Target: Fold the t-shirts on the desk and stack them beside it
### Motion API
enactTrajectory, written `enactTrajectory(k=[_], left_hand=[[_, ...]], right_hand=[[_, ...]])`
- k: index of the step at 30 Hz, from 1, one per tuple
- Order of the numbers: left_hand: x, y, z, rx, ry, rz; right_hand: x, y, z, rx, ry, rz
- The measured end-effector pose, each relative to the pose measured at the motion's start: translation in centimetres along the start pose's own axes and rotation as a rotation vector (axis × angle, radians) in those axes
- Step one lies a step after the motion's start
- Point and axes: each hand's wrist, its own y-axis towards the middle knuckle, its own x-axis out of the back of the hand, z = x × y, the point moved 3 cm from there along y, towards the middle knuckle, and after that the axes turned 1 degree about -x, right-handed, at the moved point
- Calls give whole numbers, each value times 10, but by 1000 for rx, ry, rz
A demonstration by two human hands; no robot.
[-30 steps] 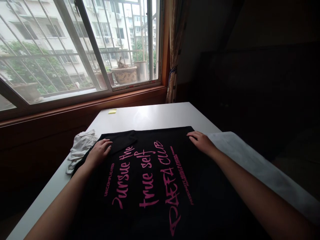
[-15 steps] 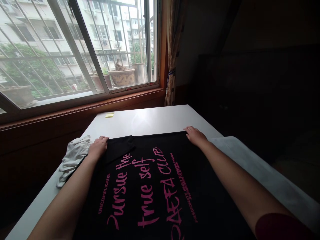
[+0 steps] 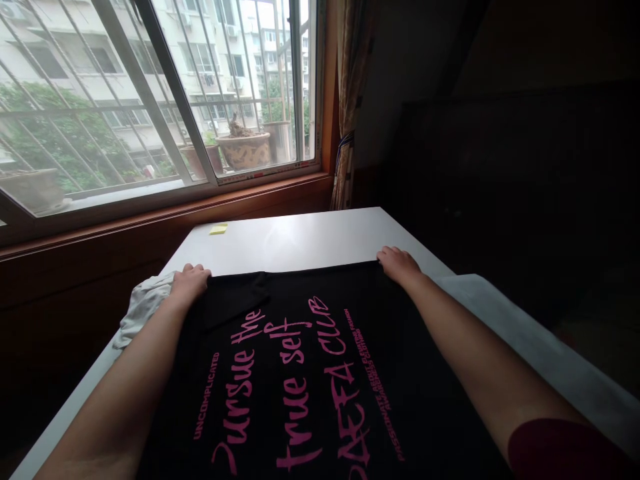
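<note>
A black shirt [image 3: 420,373] with pink lettering lies spread over the white table, its far edge running straight between both hands. My left hand [image 3: 191,283] is closed on the shirt's far left corner, fingers curled over the edge. At the far right corner, my right hand [image 3: 399,264] grips the fabric with bent fingers. The near part of the shirt runs out of the bottom of the view.
A crumpled pale cloth [image 3: 145,307] lies beside my left hand at the table's left edge. A yellow note [image 3: 219,229] is on the far part of the white table [image 3: 320,237]. Translucent sheeting [image 3: 500,320] covers the right side. Beyond are a barred window and a curtain [image 3: 345,153].
Both hands have moved slightly apart, and their fingers have curled round the shirt's edge. The shirt's far edge looks straighter and more stretched.
</note>
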Motion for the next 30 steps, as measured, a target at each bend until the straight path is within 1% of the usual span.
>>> enactTrajectory(k=[4,7,12,14,16,20,23,25,27,30], left_hand=[[11,1,1,29,-41,-27],[26,7,-1,50,-92,-59],[61,23,0,104,-203,-201],[71,26,4,121,-248,-250],[77,26,10,111,-303,-278],[80,10,19,37,-441,-255],[82,-10,23,-17,-550,-213],[86,-25,25,-43,-605,-206],[90,-43,30,-65,-641,-232],[96,-76,36,-131,-660,-321]], right_hand=[[12,10,-7,-38,26,-39],[24,23,-12,-95,58,-86],[53,44,-19,-167,116,-210],[65,48,-22,-173,141,-258],[75,47,-25,-164,169,-285],[90,34,-34,-103,225,-289],[99,16,-40,-36,263,-279],[105,0,-43,15,310,-296],[114,-20,-45,61,371,-338],[126,-58,-46,102,429,-390]])
